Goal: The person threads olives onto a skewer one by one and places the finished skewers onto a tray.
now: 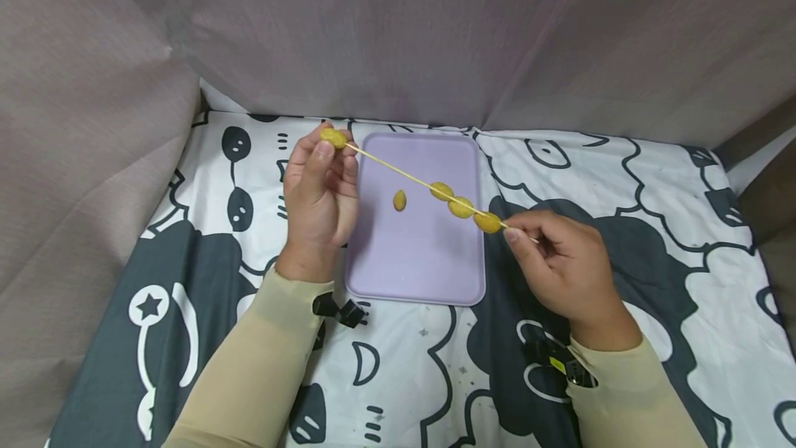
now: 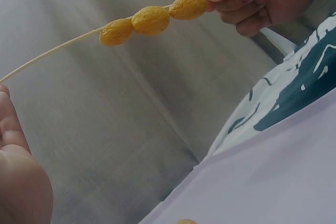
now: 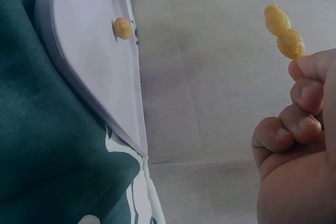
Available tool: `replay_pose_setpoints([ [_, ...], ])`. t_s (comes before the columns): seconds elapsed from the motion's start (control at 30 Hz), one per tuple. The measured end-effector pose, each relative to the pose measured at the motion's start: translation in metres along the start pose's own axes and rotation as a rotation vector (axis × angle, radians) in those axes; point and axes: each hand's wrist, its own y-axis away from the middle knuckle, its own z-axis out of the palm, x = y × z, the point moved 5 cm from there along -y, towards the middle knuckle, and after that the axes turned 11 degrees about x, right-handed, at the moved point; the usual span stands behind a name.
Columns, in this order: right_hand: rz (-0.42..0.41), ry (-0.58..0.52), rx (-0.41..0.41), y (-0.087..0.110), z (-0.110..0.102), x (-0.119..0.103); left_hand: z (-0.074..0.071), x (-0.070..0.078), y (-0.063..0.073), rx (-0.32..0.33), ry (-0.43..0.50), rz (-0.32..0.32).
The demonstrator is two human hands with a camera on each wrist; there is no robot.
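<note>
My left hand [image 1: 323,192] pinches a yellow, wrinkled oval fruit [image 1: 333,137] between thumb and fingers, at the far end of a thin wooden skewer [image 1: 388,166]. The skewer slants across above the tray, bowing slightly in the left wrist view. Near its other end, my right hand [image 1: 562,268] pinches the stick between thumb and forefinger, with a short tail poking out past the grip. Three similar fruits are threaded close together just beside the right fingertips, the middle one [image 2: 150,20] touching its neighbours. A bare length of skewer separates them from the left hand's fruit.
A lilac rectangular tray [image 1: 410,275] lies under the skewer, with a single yellow fruit [image 1: 399,200] on it. The cloth [image 1: 398,379] beneath has a black and white cartoon print. Grey-brown fabric [image 1: 398,33] hangs behind and at the left.
</note>
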Motion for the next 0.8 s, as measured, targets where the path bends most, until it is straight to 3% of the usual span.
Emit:
replay_pose_setpoints([
  [0.2,0.011,-0.001,-0.006,-0.0001,0.0009,0.0008,-0.0007,0.0012,-0.0009,-0.016,-0.022,0.035],
  [0.8,0.034,0.015,-0.050,-0.0015,0.0005,0.0022,-0.0005,-0.0030,-0.0002,0.019,-0.048,0.038],
])
